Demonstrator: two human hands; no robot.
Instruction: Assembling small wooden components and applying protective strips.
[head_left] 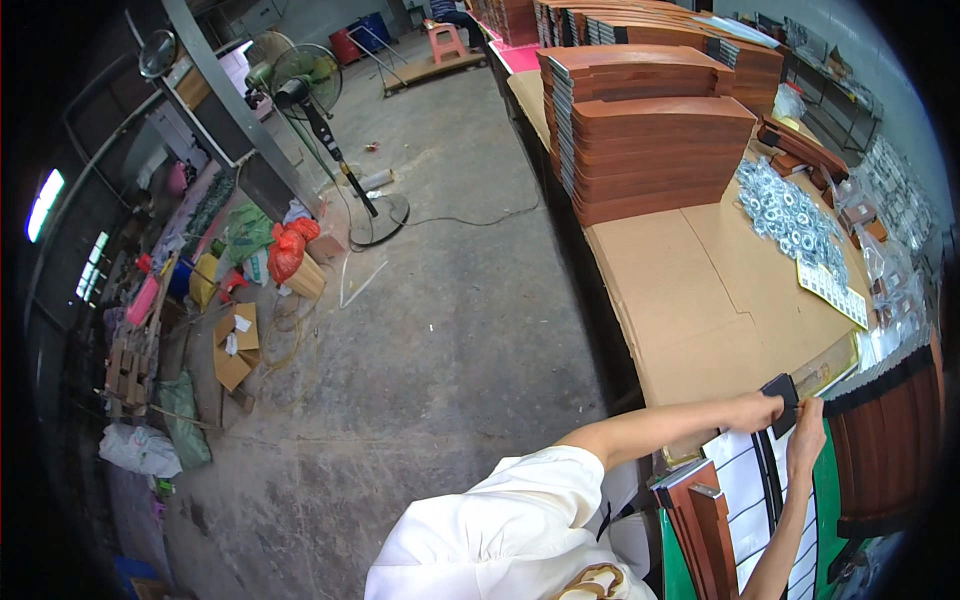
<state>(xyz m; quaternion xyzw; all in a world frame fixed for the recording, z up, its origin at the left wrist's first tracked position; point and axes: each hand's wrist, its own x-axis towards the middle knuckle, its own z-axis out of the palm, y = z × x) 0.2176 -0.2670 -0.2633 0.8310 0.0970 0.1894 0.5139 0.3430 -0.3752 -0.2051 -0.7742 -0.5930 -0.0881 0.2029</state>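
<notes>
My left hand [757,411] reaches in from the left over the workbench, its fingers closed on a flat black piece [779,388]. Close beside it, my right hand [808,428] comes up from the lower edge with its fingers pinched together. What it pinches is too small to make out. Beneath my hands lie white panels with dark lines [738,470] and long black strips [769,470]. Reddish-brown wood-look pieces [697,530] lie just left of my right forearm. A row of curved brown panels [885,455] stands to the right of my hands.
Tall stacks of brown panels [660,150] stand on the cardboard-covered bench [690,290]. A heap of metal washers [790,215] and a yellow-edged sheet [832,293] lie at the right. A standing fan [300,90] and cardboard box [236,345] are on the floor. A person sits far off.
</notes>
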